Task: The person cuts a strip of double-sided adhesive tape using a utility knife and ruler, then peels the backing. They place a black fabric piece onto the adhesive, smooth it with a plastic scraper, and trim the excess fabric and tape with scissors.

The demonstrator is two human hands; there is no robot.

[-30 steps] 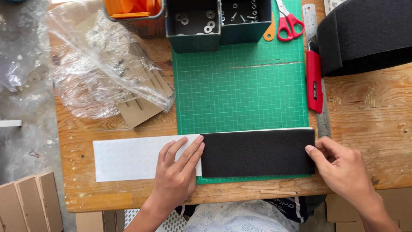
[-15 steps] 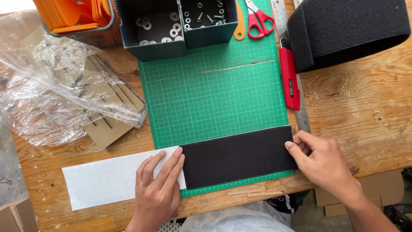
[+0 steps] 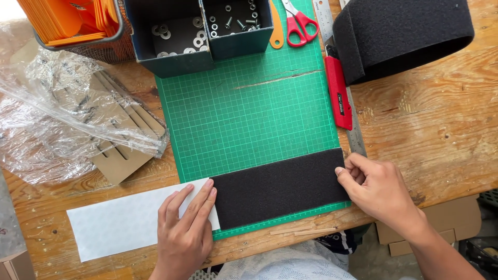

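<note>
Worn wooden workbench (image 3: 430,135), seen from above; a green cutting mat (image 3: 249,119) is laid across its middle.

Far left of the fingers: crumpled clear plastic wrap (image 3: 57,124) over slotted cardboard pieces (image 3: 122,150). An orange-filled wire basket (image 3: 78,26) is set at the top left corner.

A white backing sheet (image 3: 119,223) is laid on the bench edge, its right end under the left hand (image 3: 184,233). That hand is pressed flat, fingers (image 3: 199,202) together and extended, tips reaching the left end of the black strip (image 3: 277,189).

The black strip, fuzzy and rectangular, is laid along the lower edge of the mat, between the two hands. Its right end is pinched by the right hand (image 3: 378,192), thumb and forefinger closed on the edge, remaining fingers curled.

Beyond the fingertips, at the top of the mat: two dark bins (image 3: 197,41) holding washers and screws. Further right: red-handled scissors (image 3: 298,23), a steel ruler (image 3: 340,88), a red utility knife (image 3: 340,93), a large roll of black material (image 3: 404,36).

Judgement on progress: the strip appears already cut from the roll and largely parted from its backing; only the left end is seen overlapping the white sheet. Whether it is yet stuck down cannot be told.
</note>
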